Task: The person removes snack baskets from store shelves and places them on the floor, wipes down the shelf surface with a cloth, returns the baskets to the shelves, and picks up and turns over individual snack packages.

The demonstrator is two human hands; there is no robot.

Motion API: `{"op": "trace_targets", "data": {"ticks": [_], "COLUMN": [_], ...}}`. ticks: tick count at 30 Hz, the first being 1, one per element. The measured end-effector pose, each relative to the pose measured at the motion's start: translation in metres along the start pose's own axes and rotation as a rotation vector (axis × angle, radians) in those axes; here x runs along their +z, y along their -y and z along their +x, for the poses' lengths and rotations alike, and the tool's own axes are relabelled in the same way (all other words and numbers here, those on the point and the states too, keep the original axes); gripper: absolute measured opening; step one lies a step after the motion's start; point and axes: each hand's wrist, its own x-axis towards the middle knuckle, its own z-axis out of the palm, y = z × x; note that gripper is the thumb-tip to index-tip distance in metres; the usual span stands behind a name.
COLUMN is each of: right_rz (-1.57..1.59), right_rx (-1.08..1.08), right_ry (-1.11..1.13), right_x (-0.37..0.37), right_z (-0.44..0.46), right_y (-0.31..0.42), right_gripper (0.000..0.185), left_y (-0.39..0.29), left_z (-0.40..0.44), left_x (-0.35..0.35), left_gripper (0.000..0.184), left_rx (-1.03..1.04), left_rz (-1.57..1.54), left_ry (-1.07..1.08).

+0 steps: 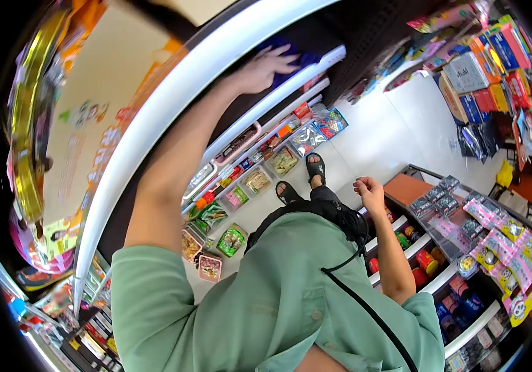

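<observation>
My left hand (269,67) reaches up onto a dark shelf (232,110) with a white front edge. Its fingers are spread flat over a bunched dark blue-purple cloth (306,59), which shows around the fingertips. By my right side, my right hand (371,193) hangs in the air with its fingers loosely curled in. Nothing shows in it. A display rack (409,248) with jars and packets on its shelves stands beside that arm.
Clear bins of packaged snacks (256,181) line the lower shelf at my left. A green packet tub (231,240) sits by my feet. Boxes (466,73) are stacked at the far right. Pink packets (506,253) lie on the rack's top. A white curved shelf edge (132,130) arches close above my left arm.
</observation>
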Motion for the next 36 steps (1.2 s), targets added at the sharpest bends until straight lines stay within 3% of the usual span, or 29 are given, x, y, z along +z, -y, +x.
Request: {"op": "trace_targets", "data": {"ticks": [3,6,11,15,18,19,21,27,36], "right_rz": [-0.086,-0.124,-0.171,-0.176,-0.191,-0.190,-0.176,-0.171,-0.127], "right_rx": [-0.044,-0.101,-0.203,-0.219,-0.188,-0.188,-0.138,-0.110,-0.047], "right_ry": [0.057,0.119,0.209,0.258,0.230,0.229,0.210,0.143,0.073], "right_x": [0.005,0.013,0.028,0.026,0.021,0.018,0.012,-0.005,-0.029], "right_z": [0.016,0.037,0.053,0.049,0.045,0.043,0.039,0.032,0.037], "right_y": [0.011,0.020,0.043,0.044,0.032,0.027,0.018,0.005,-0.002], "right_gripper": [0.016,0.016,0.014,0.015,0.014,0.014,0.013,0.016,0.019], "left_y": [0.003,0.020,0.043,0.002,-0.032,-0.038,-0.048,-0.058,-0.043], "left_z": [-0.083,-0.148,-0.228,-0.265,-0.281,-0.286,-0.292,-0.284,-0.135], "left_x": [-0.009,-0.011,-0.007,-0.015,-0.012,-0.015,-0.025,-0.024,-0.017], "left_gripper": [0.061,0.047,0.037,0.045,0.068,0.068,0.072,0.064,0.060], "left_rx": [-0.069,-0.308,-0.560,-0.901,-0.884,-0.883,-0.888,-0.702,-0.429], "left_rz": [-0.100,-0.150,0.293,0.396,0.304,0.305,0.016,-0.040,-0.077], "left_ry": [0.027,-0.109,-0.263,-0.148,-0.013,-0.013,0.143,0.006,0.001]}}
